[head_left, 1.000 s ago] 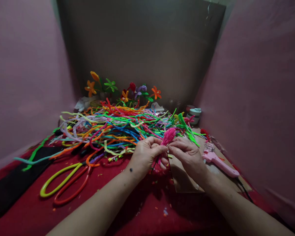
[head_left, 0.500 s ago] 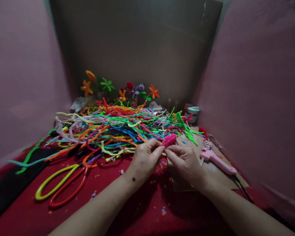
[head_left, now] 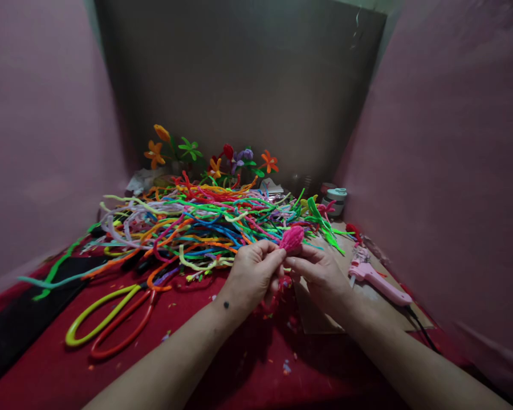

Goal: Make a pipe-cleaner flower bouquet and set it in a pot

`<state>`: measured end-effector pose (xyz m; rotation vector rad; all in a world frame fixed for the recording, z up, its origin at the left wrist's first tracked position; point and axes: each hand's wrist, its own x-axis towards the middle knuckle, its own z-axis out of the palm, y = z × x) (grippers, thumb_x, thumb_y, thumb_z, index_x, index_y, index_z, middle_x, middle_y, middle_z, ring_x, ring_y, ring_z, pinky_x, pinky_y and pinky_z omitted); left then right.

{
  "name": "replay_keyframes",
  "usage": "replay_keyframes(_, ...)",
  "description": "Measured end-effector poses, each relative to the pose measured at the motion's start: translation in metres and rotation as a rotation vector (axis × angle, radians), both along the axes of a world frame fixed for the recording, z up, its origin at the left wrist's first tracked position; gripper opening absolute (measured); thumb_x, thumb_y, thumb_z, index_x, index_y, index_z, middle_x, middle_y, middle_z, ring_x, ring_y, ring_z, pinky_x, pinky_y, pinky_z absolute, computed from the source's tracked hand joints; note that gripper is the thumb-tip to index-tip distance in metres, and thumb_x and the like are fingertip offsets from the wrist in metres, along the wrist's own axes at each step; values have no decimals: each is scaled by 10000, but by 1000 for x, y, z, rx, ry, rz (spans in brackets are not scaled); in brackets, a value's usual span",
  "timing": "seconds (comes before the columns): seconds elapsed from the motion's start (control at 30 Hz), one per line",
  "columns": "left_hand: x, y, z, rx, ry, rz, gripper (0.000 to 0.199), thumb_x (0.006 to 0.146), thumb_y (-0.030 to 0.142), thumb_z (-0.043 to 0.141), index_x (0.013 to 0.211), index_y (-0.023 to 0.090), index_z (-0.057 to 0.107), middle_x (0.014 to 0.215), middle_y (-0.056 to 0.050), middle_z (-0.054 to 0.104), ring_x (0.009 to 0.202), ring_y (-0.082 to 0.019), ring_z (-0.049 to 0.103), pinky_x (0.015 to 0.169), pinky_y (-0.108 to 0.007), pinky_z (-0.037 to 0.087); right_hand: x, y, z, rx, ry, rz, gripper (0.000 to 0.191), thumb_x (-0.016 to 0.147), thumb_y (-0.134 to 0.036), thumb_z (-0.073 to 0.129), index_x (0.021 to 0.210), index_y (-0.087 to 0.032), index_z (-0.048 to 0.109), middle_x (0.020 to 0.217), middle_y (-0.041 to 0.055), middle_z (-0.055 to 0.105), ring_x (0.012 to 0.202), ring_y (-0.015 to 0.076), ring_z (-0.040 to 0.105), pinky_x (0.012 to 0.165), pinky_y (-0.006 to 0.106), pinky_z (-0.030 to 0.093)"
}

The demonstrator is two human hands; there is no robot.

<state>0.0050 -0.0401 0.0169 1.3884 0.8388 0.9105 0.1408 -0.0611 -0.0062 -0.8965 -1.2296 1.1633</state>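
Observation:
A bright pink fuzzy bud (head_left: 292, 238) points up between my two hands, over the front of the heap of coloured fuzzy stems (head_left: 214, 219). My left hand (head_left: 256, 270) pinches its base between thumb and forefinger. At the lower right of the bud, the fingers of my right hand (head_left: 318, 276) are also closed on it, with the thumb close to the left fingertips. Whatever lies below the base is mostly hidden by the fingers.
Red-and-yellow-handled pliers (head_left: 123, 324) lie left on the red cloth (head_left: 183, 347). A pink glue gun (head_left: 378, 279) with a black cord rests on a brown board (head_left: 367, 307) at right. Fuzzy flowers (head_left: 154, 154) and a lidded jar (head_left: 336, 200) stand behind.
The pink bud is tilted more upright and shows more of its side. My left fingers have curled further under its base, and the whole view has shifted slightly.

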Motion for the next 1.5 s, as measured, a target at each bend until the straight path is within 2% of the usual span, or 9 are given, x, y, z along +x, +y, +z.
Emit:
replay_keyframes(0.2,-2,1,1,-109,-73,-94,181,774,291,544,656,157,514,420,77,489,244,-41,382,240,-142,327,-2,-2,2,-78,188,58,88,685,-161,638,771,-151,656,688,-3,598,649,120,520,639,258,412)
replay_keyframes(0.47,-4,7,0,-167,-61,-221,193,753,276,567,620,142,525,424,34,539,300,-75,477,277,-164,403,-1,0,-3,-134,211,63,116,637,-239,714,705,-159,664,570,-30,538,486,73,420,455,199,325)
replay_keyframes(0.7,-7,13,-7,-225,-41,-313,286,762,344,567,614,100,565,448,-29,581,310,-96,510,304,-174,390,-2,1,-7,-129,258,67,97,629,-244,713,665,-163,672,513,-24,542,470,92,457,461,218,343)
replay_keyframes(0.9,-2,10,-8,-179,-82,-207,197,749,336,574,713,147,534,478,21,553,349,-102,508,372,-223,442,-2,3,-8,-124,280,-12,76,603,-192,711,674,-180,688,679,-7,633,624,134,548,610,259,428)
replay_keyframes(1.0,2,7,-13,55,75,-26,146,785,309,514,706,188,489,508,40,516,395,-109,503,401,-222,426,-3,4,-10,-118,287,-56,83,611,-193,697,693,-190,693,756,-10,653,707,146,568,687,270,436)
replay_keyframes(1.1,4,4,-21,601,337,127,180,841,246,429,678,192,483,604,7,519,550,-123,518,548,-238,427,-5,5,-9,-122,277,-75,119,610,-203,685,727,-190,700,794,7,667,768,173,577,702,280,441)
replay_keyframes(1.17,4,2,-25,865,484,152,190,867,199,372,714,191,485,681,-18,532,630,-138,511,625,-260,415,-5,5,-8,-124,270,-91,121,603,-207,682,721,-187,700,789,18,673,778,185,580,686,283,443)
replay_keyframes(1.23,4,1,-27,954,577,135,181,884,191,339,768,187,478,743,-36,542,667,-151,514,642,-273,410,-6,5,-7,-124,279,-102,113,598,-196,677,708,-186,698,763,17,670,755,180,578,662,275,437)
replay_keyframes(1.5,1,2,-29,1004,799,80,184,900,195,307,863,166,485,796,-63,557,710,-180,548,649,-294,427,-3,7,-14,-113,304,-83,126,639,-121,630,738,-164,694,721,1,648,635,124,526,635,247,412)
